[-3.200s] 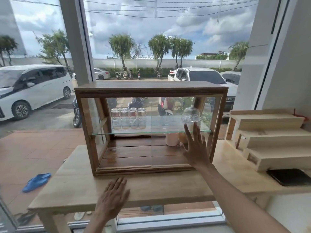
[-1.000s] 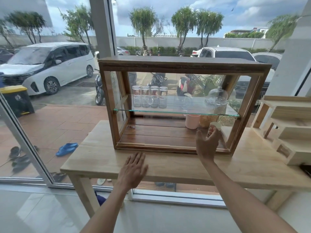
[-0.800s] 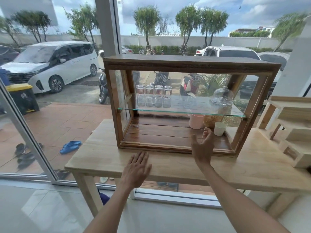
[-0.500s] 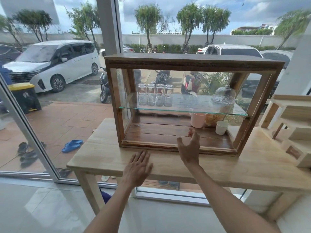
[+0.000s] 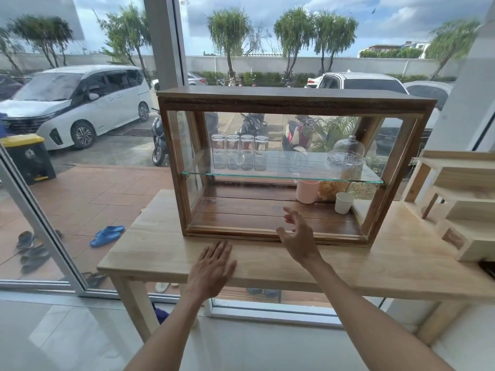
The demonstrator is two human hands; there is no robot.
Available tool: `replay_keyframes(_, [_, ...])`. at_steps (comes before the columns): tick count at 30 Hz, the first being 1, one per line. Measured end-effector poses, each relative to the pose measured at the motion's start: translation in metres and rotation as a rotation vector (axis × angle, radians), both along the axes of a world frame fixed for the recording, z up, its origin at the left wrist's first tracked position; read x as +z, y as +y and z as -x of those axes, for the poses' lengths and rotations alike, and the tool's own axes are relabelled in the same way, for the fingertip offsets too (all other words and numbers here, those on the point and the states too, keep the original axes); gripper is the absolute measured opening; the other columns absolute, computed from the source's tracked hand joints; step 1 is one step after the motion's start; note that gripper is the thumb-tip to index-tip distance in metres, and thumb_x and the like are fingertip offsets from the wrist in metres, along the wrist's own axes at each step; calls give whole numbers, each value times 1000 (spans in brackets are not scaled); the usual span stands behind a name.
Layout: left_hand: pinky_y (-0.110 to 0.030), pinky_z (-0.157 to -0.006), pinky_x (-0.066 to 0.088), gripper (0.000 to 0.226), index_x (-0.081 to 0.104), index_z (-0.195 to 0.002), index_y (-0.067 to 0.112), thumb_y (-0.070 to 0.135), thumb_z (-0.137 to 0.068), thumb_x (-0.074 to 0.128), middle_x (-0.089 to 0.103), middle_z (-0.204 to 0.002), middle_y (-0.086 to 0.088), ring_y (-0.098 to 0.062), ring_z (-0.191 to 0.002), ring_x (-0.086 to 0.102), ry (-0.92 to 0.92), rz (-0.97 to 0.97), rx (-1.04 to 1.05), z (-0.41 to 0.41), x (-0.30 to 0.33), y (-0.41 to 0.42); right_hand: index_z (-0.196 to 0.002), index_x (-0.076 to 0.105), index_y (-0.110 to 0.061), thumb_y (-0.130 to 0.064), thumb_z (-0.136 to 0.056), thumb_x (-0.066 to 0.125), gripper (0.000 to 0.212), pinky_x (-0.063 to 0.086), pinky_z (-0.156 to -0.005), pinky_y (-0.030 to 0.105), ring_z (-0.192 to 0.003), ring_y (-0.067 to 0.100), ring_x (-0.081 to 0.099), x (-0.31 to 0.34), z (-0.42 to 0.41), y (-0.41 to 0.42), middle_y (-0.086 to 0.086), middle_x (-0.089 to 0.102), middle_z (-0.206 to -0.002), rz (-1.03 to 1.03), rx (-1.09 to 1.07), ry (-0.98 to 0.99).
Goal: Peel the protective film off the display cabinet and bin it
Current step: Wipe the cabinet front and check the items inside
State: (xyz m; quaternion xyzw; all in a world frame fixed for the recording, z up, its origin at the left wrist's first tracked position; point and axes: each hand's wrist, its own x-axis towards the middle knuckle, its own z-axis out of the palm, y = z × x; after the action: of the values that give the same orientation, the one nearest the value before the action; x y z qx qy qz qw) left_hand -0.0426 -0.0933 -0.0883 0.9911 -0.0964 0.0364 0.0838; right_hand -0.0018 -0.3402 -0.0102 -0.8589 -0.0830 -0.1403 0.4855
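A person's two bare hands hover empty before a dark-wood, glass-sided display cabinet (image 5: 294, 100) standing on a pale wooden table (image 5: 401, 266) at a shopfront window. The left hand (image 5: 213, 266) lies flat, fingers spread, over the table's front edge; the right hand (image 5: 298, 238) is raised with fingers loosely open, just in front of the cabinet's lower front rail, gripping nothing. No protective film can be made out on the panels (clear film on glass would hardly show at this range), so the step in hand appears to be the hunt for a loose edge or corner. The next move likely calls for a fingernail pinch at a panel corner, then a slow, steady pull. A black bin with a yellow lid (image 5: 26, 156) stands outside on the paving. The four glass jars (image 5: 239, 151) on the glass shelf carry reddish labels, unreadable here; the bin bears a white symbol, also illegible.
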Motion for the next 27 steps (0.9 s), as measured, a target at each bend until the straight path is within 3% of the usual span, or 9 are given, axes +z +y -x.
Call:
replay_keyframes(3, [-39,-127,1,102,4,-159,19,74,-77,-24,5,-169,-2,-16,-155,1,43,16,4,0,3,-1,-137,53,-17,-23,-88,64,50,45,-101,32,-121,19,56,-2,7,-19,7,60,-132,140,5,52])
replay_keyframes(5, [-39,-126,3,85,8,-159,17,68,-92,0,8,-169,-6,-19,-155,4,72,58,12,0,10,-7,-135,56,-18,-25,-89,61,47,45,-101,32,-122,21,56,-7,13,-32,5,60,-132,249,-13,86])
replay_keyframes(7, [-39,-126,7,65,14,-158,14,49,-104,25,13,-168,-9,-21,-155,11,71,99,2,-1,18,-18,-135,57,-19,-26,-88,58,47,45,-101,36,-122,23,55,-17,19,-45,4,58,-133,368,-50,133])
replay_keyframes(9, [-39,-126,11,64,17,-157,13,47,-105,30,16,-167,-10,-22,-154,14,68,133,-24,-2,22,-31,-135,56,-19,-30,-88,54,48,45,-102,40,-121,24,55,-31,24,-55,4,58,-134,498,-93,174])
replay_keyframes(12, [-40,-126,7,79,17,-158,15,65,-97,14,15,-167,-9,-23,-155,13,76,99,-30,-3,16,-48,-133,54,-21,-35,-91,48,44,41,-106,42,-120,24,54,-49,34,-70,3,56,-135,642,-125,172])
replay_keyframes(15, [-39,-124,1,98,12,-159,15,72,-82,-13,11,-168,-7,-22,-155,8,3,16,-11,-1,5,-52,-141,46,-23,-37,-97,37,47,28,-117,41,-138,23,40,-67,43,-74,4,44,-150,697,-127,146])
replay_keyframes(19, [-38,-124,-2,99,5,-159,15,69,-79,-18,5,-169,-6,-21,-156,4,-26,-13,-3,-3,1,-53,-151,35,-27,-46,-91,12,67,16,-123,42,-150,19,25,-80,50,-73,0,33,-160,772,-177,114])
replay_keyframes(27, [-40,-126,4,104,10,-159,17,72,-77,-21,9,-169,-4,-19,-156,5,-42,-7,5,-1,2,-54,-151,36,-28,-48,-88,8,72,16,-123,44,-150,19,26,-81,51,-73,0,32,-161,789,-196,107])
